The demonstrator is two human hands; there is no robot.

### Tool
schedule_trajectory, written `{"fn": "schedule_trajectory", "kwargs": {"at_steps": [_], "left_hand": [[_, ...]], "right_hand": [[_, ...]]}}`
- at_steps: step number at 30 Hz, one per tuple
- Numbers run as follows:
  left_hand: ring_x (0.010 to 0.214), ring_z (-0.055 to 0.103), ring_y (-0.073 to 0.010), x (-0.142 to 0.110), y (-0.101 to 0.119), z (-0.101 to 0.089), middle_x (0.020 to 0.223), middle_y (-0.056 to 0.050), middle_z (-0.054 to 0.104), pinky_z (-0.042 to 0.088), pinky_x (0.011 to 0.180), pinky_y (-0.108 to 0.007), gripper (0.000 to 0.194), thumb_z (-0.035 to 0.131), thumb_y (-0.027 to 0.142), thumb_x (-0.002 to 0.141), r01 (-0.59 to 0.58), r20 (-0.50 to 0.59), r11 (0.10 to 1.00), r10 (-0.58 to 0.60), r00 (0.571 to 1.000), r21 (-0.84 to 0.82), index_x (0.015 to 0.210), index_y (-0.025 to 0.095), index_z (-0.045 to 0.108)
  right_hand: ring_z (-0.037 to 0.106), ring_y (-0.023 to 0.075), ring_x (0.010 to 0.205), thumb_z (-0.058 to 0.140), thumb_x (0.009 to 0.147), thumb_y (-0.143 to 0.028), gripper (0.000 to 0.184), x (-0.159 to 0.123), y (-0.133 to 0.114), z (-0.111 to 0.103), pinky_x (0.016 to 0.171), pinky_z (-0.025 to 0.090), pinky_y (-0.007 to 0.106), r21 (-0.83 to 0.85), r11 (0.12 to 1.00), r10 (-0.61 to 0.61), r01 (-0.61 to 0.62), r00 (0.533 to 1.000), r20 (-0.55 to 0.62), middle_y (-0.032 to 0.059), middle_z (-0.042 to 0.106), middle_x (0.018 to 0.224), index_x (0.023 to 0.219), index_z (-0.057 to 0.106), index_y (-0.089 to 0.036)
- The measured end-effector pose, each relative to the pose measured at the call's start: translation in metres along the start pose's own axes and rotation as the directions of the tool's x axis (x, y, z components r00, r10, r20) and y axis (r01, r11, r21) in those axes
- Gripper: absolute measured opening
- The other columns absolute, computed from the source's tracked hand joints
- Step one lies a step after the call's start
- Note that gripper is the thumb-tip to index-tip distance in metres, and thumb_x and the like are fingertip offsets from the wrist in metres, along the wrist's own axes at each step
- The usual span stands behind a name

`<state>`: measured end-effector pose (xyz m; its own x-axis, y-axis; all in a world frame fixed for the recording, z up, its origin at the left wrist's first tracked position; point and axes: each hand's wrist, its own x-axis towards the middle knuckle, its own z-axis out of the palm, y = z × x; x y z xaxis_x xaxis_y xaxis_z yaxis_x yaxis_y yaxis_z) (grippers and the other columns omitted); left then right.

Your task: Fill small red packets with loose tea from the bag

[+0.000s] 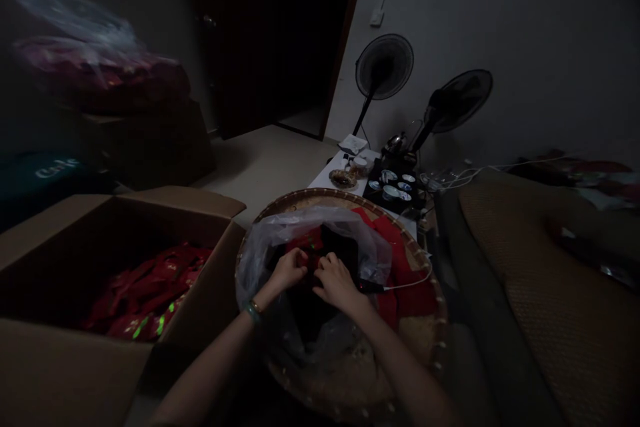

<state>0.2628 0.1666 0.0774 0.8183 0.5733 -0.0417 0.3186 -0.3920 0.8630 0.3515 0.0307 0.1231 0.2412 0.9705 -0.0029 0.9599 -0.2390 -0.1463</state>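
My left hand (290, 270), with bangles at the wrist, is closed, its fingers curled at a small red packet (311, 240). Beside it, my right hand (336, 282) is bent with fingertips pinched at the red between the two hands. Both are over a clear plastic bag (373, 250) spread open in a round woven bamboo tray (345, 195). Dark material (307, 313) lies inside the bag, too dim to make out. A red cloth or sheet (403, 267) is on the tray's right side. Near my right wrist lies a small dark device with a white cable (407, 285).
An open cardboard box (200, 287) at the left holds many red packets (150, 287). A plastic-wrapped pink-red bundle (115, 77) rests behind it. Ahead are a low table with a tea tray and cups (391, 192) and two fans (385, 67). At the right is a woven mat (530, 280).
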Motion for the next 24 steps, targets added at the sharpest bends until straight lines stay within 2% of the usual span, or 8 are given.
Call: {"fn": "schedule_trajectory", "kwargs": {"at_steps": [3,5,8,11,14,21,24], "left_hand": [[0.063,0.054,-0.0095,0.001,-0.006,0.002,0.074,0.002,0.059,0.04,0.059,-0.019,0.026,0.052,0.005,0.061,0.004,-0.009,1.0,-0.004,1.0,-0.027,0.085,0.015,0.053],[0.063,0.053,-0.0087,0.001,-0.007,0.004,0.074,0.002,0.058,0.04,0.058,-0.018,0.027,0.053,0.004,0.061,0.018,-0.012,0.999,-0.018,1.0,-0.04,0.086,0.015,0.053],[0.059,0.051,-0.0078,0.001,-0.006,0.007,0.071,0.003,0.056,0.037,0.053,-0.016,0.027,0.053,0.004,0.062,0.053,-0.001,0.997,-0.053,0.999,-0.053,0.087,0.015,0.052],[0.057,0.05,-0.0073,0.001,-0.003,0.009,0.066,0.005,0.053,0.036,0.051,-0.015,0.027,0.053,0.003,0.062,0.066,0.021,0.993,-0.064,0.998,-0.095,0.086,0.015,0.052],[0.057,0.05,-0.0071,0.001,-0.003,0.011,0.066,0.005,0.053,0.037,0.051,-0.015,0.027,0.053,0.001,0.061,0.064,0.017,0.992,-0.062,0.998,-0.111,0.085,0.015,0.052],[0.055,0.05,-0.007,0.003,-0.008,0.01,0.066,0.004,0.055,0.037,0.051,-0.016,0.027,0.052,0.002,0.061,0.048,0.02,0.995,-0.046,0.999,-0.092,0.085,0.015,0.054],[0.057,0.051,-0.0076,0.003,-0.008,0.011,0.068,0.004,0.056,0.037,0.053,-0.016,0.025,0.052,0.003,0.061,0.031,0.008,0.996,-0.031,0.999,-0.084,0.083,0.014,0.054]], "right_hand": [[0.045,0.0241,0.097,0.065,0.073,-0.032,0.016,-0.003,0.012,0.01,0.079,0.042,0.035,0.088,0.996,-0.008,0.013,0.998,-0.058,0.0077,0.054,0.092,0.082,0.067,-0.02],[0.049,0.0186,0.092,0.055,0.081,-0.026,0.012,0.0,0.031,0.014,0.079,0.042,0.03,0.191,0.981,0.06,-0.039,0.993,-0.105,0.0056,0.055,0.089,0.083,0.066,-0.02],[0.054,0.0158,0.092,0.048,0.083,-0.012,0.022,0.007,0.066,0.02,0.082,0.041,0.027,0.192,0.948,0.272,-0.253,0.959,-0.081,0.0074,0.057,0.096,0.099,0.062,-0.017],[0.053,0.0189,0.1,0.06,0.073,-0.009,0.043,0.017,0.087,0.028,0.086,0.04,0.029,0.111,0.954,0.282,-0.28,0.959,-0.004,0.0084,0.056,0.107,0.115,0.055,-0.019],[0.052,0.0219,0.103,0.068,0.067,-0.014,0.051,0.026,0.089,0.037,0.086,0.041,0.032,0.078,0.962,0.262,-0.263,0.965,0.022,0.008,0.056,0.109,0.115,0.055,-0.022],[0.055,0.0204,0.094,0.058,0.077,-0.021,0.019,0.033,0.082,0.044,0.077,0.043,0.03,0.028,0.957,0.288,-0.289,0.957,0.031,0.0072,0.058,0.096,0.095,0.062,-0.021],[0.054,0.02,0.097,0.059,0.076,-0.026,0.032,0.03,0.083,0.045,0.078,0.043,0.029,0.037,0.957,0.289,-0.289,0.957,0.013,0.0073,0.055,0.104,0.109,0.058,-0.023]]}}
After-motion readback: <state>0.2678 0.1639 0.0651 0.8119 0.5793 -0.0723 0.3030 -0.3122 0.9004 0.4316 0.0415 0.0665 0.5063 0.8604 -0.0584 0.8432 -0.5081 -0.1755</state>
